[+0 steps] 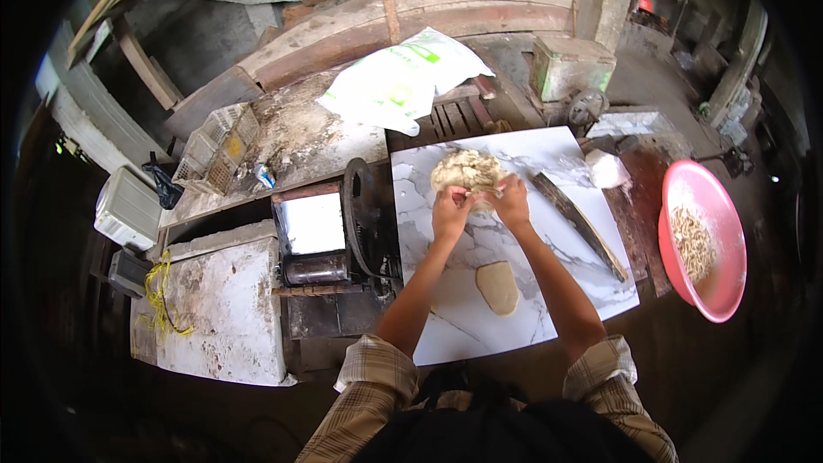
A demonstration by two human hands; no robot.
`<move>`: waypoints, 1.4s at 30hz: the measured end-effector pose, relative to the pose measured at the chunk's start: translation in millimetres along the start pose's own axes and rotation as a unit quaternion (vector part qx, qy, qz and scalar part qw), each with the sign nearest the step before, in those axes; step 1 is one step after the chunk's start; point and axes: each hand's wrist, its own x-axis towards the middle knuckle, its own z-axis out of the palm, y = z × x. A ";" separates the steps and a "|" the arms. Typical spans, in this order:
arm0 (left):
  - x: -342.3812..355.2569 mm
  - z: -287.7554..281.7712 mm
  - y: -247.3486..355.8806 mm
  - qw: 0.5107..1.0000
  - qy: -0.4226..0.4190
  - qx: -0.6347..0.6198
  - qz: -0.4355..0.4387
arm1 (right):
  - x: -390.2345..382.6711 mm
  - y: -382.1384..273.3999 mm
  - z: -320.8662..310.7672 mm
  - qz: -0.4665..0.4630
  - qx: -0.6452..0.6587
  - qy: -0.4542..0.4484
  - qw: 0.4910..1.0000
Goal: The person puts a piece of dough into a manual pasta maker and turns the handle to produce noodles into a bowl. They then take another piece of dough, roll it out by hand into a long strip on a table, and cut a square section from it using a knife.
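Observation:
A rough, pale lump of dough [463, 166] rests toward the far side of a white marble-patterned board [536, 334]. My left hand [451, 211] pinches at the lump's near edge with bent fingers. Beside it, my right hand [513, 202] is closed on the same edge, and a narrow bit of dough shows between the two hands. Closer to me lies a smooth, flat dough piece [497, 288], touched by neither hand. A long dark bar [579, 226] lies slantwise on the board, right of my right forearm.
Left of the board stands a roller machine [317, 270] with a large dark wheel [357, 219]. A pink basin [722, 290] holding pale pieces is at the right. Behind are a white sack [386, 86], a plastic crate [214, 147] and a worn metal box [570, 69].

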 end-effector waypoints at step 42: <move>-175.1 -57.4 10.1 0.944 -0.058 0.254 0.204 | -202.4 -8.1 -34.6 -0.133 -0.281 -0.145 0.939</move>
